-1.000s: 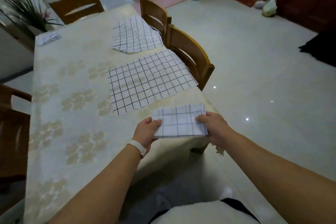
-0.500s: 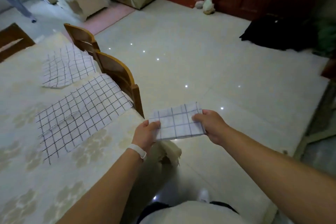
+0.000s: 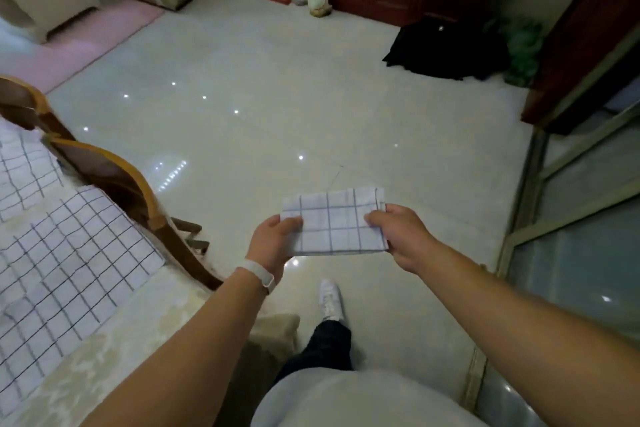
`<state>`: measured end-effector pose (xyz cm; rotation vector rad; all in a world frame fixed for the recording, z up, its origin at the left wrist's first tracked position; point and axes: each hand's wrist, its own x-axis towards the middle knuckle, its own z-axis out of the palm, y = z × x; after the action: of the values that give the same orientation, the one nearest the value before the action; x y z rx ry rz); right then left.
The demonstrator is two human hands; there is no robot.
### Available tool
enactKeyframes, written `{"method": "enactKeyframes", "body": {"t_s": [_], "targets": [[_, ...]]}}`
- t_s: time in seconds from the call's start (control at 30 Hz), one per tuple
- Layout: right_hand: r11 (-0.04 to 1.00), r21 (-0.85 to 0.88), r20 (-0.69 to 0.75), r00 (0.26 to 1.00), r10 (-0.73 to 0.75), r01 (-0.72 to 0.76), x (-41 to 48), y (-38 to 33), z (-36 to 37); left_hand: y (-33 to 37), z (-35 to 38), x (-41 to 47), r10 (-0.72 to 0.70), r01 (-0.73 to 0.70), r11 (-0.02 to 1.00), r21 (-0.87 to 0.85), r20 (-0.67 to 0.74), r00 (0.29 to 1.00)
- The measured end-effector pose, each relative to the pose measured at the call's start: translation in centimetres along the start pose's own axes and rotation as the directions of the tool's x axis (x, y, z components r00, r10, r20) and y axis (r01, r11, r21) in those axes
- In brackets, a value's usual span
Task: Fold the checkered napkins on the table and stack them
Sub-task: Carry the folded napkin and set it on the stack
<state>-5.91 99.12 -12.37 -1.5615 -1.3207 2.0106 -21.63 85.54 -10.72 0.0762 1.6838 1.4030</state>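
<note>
A folded white napkin with a blue check [image 3: 337, 224] hangs in the air over the floor, to the right of the table. My left hand [image 3: 273, 243] pinches its left edge with the thumb on top. My right hand [image 3: 398, 234] grips its right edge. On the table [image 3: 114, 350] at the left, an unfolded checkered napkin [image 3: 69, 274] lies flat. Part of a second flat napkin [image 3: 20, 173] shows at the left edge behind it.
Two wooden chairs [image 3: 135, 191] stand along the table's right side. Shiny tiled floor [image 3: 277, 107] fills the middle. A dark bundle [image 3: 446, 48] lies by a red-brown door, a glass sliding door [image 3: 581, 236] is at the right, and my foot [image 3: 330, 300] is below.
The view has swung right, away from the table. Both hands have carried the folded napkin off the table's corner to over the floor, still holding its two ends.
</note>
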Motion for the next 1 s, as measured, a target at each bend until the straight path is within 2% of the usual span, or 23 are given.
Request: {"method": "enactKeyframes", "body": {"t_s": [0.3,0.53,0.8,1.0], "targets": [[0.998,-0.053,-0.065,0.998,0.014,-0.018,9.7,-7.2,3.1,5.8,1.0,12.2,-0.049,0.052,0.997,-0.062,0.043,0.998],[0.996,-0.088,-0.047,0.999,-0.023,0.019,15.5,-13.4,7.5,11.7,-0.6,18.8,0.008,-0.006,0.996,-0.088,0.023,1.0],[0.99,-0.127,0.091,0.994,-0.055,0.067,20.3,-18.6,12.8,16.1,-3.4,22.3,0.062,-0.078,0.988,-0.137,-0.121,0.991],[0.985,-0.166,0.198,0.98,-0.017,0.05,26.1,-20.5,15.1,17.9,-3.6,25.6,0.033,-0.067,0.987,-0.147,-0.227,0.973]]}}
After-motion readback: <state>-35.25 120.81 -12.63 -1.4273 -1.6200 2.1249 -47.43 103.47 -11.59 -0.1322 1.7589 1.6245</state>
